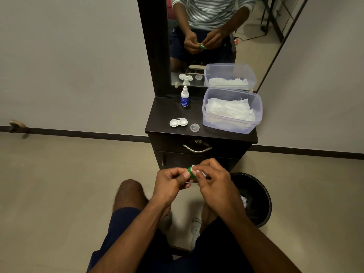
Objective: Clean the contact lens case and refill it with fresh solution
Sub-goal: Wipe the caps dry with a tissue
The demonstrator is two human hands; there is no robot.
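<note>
Beige floor tiles are spreading beneath the seated person's knees. Nearest, the left hand (171, 181) is pinching a small green round cap (191, 171), while the right hand (213, 179) is pressing a white tissue scrap (200, 173) into it. Farther off, on the dark wooden cabinet top (163, 115), a white two-well lens case (178, 122) is lying open, well apart from both hands, near a clear round cap (194, 127), a white-and-blue solution bottle (184, 96) and a translucent plastic tub of tissues (232, 109).
</note>
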